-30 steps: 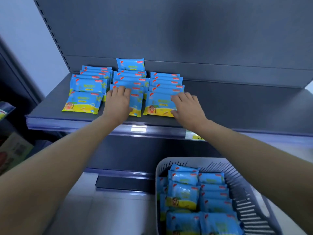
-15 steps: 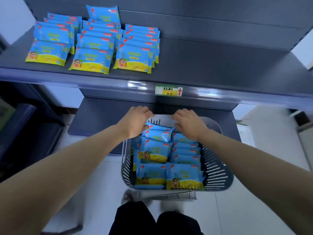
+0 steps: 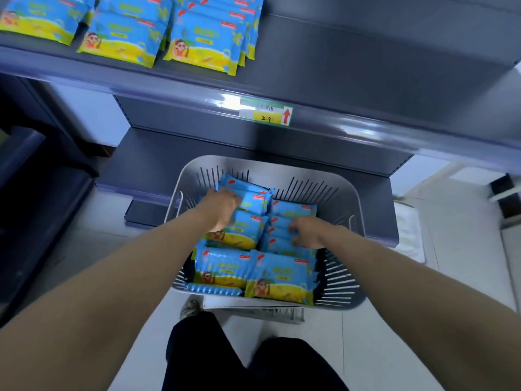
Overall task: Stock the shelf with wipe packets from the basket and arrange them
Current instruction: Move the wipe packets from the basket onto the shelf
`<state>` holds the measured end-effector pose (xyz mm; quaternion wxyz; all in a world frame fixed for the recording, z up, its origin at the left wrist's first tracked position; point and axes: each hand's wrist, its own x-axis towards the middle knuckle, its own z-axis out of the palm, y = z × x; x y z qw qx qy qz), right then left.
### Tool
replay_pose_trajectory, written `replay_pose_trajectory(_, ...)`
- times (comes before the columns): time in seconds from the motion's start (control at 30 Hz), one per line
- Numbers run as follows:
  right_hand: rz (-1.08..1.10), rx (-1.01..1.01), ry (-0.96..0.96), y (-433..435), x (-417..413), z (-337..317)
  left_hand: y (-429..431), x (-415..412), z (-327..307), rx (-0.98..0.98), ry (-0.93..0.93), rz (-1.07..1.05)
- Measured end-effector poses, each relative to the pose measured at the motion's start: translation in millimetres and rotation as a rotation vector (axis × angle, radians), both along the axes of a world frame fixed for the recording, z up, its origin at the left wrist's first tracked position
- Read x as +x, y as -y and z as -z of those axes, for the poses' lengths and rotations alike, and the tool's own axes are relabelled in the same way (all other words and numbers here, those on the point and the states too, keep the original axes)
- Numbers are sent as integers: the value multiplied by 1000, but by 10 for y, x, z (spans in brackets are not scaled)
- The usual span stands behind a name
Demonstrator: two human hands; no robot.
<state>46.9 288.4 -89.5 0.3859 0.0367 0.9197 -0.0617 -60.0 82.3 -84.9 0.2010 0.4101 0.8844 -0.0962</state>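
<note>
From the head camera, looking down, I have both hands inside the grey slatted basket on the floor. My left hand is curled over the upper wipe packets at the far end of the basket, fingers folded down onto a blue packet; whether it has actually gripped it I cannot tell. My right hand is curled too, fingertips dug into the edges of the stacked packets on the right side, seemingly pinching one. More packets lie flat at the near end. The shelf above already carries rows of packets at its left, with bare room to the right. The slick wrappers could slide, so I might lift two at once or drop one. The price tag shows a red arrow and what looks like "29"; the packet print is too small to read.
</note>
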Motion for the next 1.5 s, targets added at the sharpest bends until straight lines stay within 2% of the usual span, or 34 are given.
replay_pose_trajectory(0.17,-35,-8,38,66,-8,59,-56,111,66,-95,36,-21)
replay_pose_trajectory(0.33,-32,-9,58,119,34,113,-55,156,-32,-1,112,-119)
replay_pose_trajectory(0.5,-134,51,133,145,11,-55,-30,144,-359,84,78,-147)
replay_pose_trajectory(0.6,-106,28,-41,103,-174,-455,-6,89,-686,178,95,-192)
replay_pose_trajectory(0.83,-34,31,-398,167,-771,-1725,145,-320,-1677,423,-68,-145)
replay_pose_trajectory(1.1,-50,18,-770,857,-1679,-2744,1080,-1152,-2622,561,-218,-226)
replay_pose_trajectory(1.33,-33,-17,-820,1713,-2607,-2838,2181,-2114,-2767,549,-338,-404)
replay_pose_trajectory(1.5,-81,-36,-703,2142,-3089,-2605,2645,-2693,-2667,533,-349,-463)
